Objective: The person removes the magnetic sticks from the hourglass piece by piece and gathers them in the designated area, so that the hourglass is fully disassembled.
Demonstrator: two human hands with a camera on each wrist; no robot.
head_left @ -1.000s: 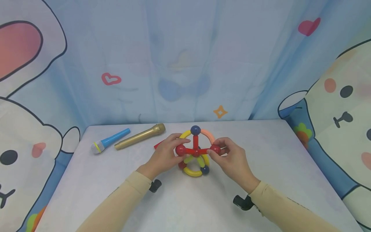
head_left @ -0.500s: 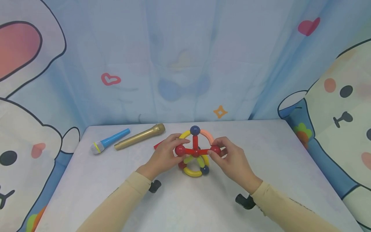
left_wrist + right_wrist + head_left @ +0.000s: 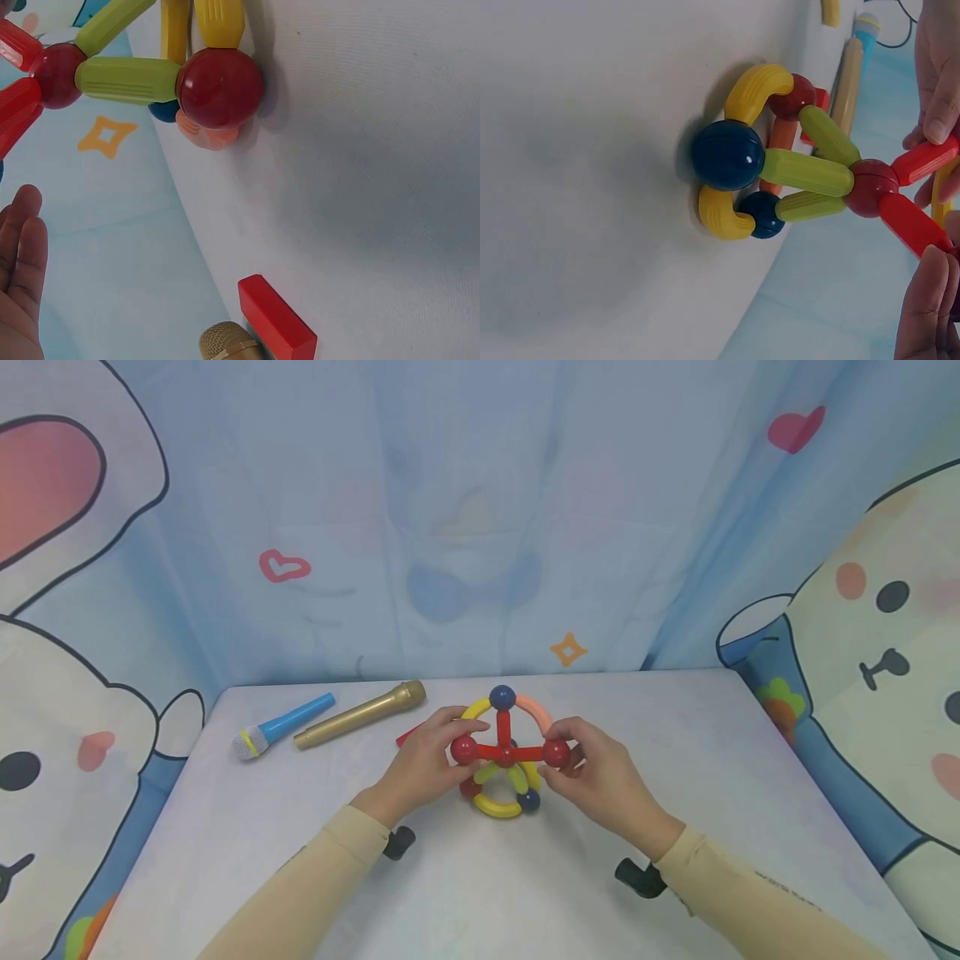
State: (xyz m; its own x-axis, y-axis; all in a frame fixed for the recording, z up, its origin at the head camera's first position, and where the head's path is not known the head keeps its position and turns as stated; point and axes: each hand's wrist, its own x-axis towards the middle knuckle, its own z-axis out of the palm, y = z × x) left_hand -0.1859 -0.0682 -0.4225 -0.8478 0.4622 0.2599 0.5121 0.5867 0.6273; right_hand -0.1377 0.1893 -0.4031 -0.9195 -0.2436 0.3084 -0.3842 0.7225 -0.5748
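Red, yellow, green and dark blue plastic makes up the magnetic rod-and-ball structure (image 3: 504, 756), which is standing on the white table (image 3: 720, 760) directly between the 2 hands. At its heart a red centre ball (image 3: 506, 755) is joining 3 red rods: 1 rising to a dark blue top ball (image 3: 502, 697), the other 2 running sideways to a red ball at each end. The left hand (image 3: 420, 766) is pinching the left red ball (image 3: 464, 749) between thumb and curled fingers. The right hand (image 3: 600, 772) is gripping the right red ball (image 3: 557, 753) in the same way, fingers closed around it.

Just above the hands, a yellow curved piece (image 3: 476, 708) and an orange curved piece (image 3: 537, 711) are arching down from the top ball. Below the hands, green rods (image 3: 807, 172) are slanting from the centre ball down to a base ring of yellow curves and balls sitting on the table; the right wrist view is showing 2 dark blue balls (image 3: 728, 154) and a red one in that ring.

Beyond the left hand, a red block (image 3: 276, 320) is lying flat on the table. Further out on that side, a gold toy microphone (image 3: 360, 714) and a blue toy microphone (image 3: 282, 725) are lying near each other. A pale blue cartoon-printed curtain (image 3: 465, 518) is hanging behind the table.
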